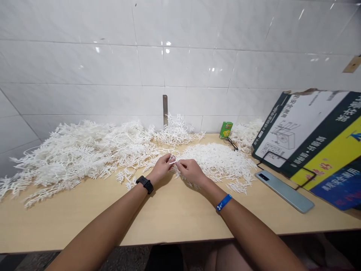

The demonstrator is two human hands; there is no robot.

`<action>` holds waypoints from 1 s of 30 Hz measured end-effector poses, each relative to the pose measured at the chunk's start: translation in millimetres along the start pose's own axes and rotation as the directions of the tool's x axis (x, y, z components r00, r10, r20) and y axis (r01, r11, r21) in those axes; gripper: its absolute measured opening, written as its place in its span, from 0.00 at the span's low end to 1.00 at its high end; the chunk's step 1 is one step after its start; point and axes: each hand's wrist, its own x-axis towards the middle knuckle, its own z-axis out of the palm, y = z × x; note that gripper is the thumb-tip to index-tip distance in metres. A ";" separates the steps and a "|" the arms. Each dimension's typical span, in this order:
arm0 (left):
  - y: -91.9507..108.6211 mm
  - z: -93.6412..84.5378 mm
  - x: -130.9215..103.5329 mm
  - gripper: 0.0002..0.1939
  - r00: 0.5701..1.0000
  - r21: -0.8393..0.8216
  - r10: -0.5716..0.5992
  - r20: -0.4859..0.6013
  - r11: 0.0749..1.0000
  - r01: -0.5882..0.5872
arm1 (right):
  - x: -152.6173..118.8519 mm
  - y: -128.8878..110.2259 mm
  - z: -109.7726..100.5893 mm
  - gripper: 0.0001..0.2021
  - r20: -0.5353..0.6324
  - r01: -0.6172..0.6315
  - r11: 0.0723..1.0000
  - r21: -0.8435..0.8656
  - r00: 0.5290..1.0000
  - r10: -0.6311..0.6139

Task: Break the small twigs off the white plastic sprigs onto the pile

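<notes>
My left hand [161, 168] and my right hand [191, 171] meet over the middle of the table, fingertips almost touching. Both are closed on a small white branched plastic piece [172, 162], which shows between the fingertips. A big tangled heap of white branched pieces [76, 150] spreads to the left. Just right of and behind my right hand lies a flatter pile of small white pieces [220, 160]. Some loose white bits [126, 176] rest near my left wrist.
Against the tiled wall stand a metal strip [165, 107] and a green box [226, 130], with black glasses [231, 143] beside it. A phone [284, 191] lies at the right before a printed cardboard box [310, 146]. The wooden table's [175, 226] front edge is near.
</notes>
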 end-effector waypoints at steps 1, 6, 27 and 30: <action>-1.3 -0.2 0.7 0.16 1.000 -0.016 0.007 -0.002 1.000 -0.007 | -0.4 -1.1 0.6 0.20 0.005 -0.005 1.000 -0.014 1.000 0.005; 0.4 6.0 1.3 0.16 0.996 -0.052 0.022 -0.088 0.998 -0.027 | -1.4 -3.9 1.0 0.20 -0.016 0.010 0.998 -0.056 1.000 -0.011; 0.6 -17.4 9.4 0.10 0.961 -0.439 -0.154 -0.231 0.898 0.039 | 8.3 22.8 -5.2 0.13 -0.130 -0.014 0.954 -0.299 0.991 -0.026; 0.9 -13.5 6.8 0.07 0.954 -0.458 -0.181 -0.239 0.887 0.054 | 11.3 27.0 -9.6 0.16 -0.129 -0.089 0.911 -0.404 0.991 0.040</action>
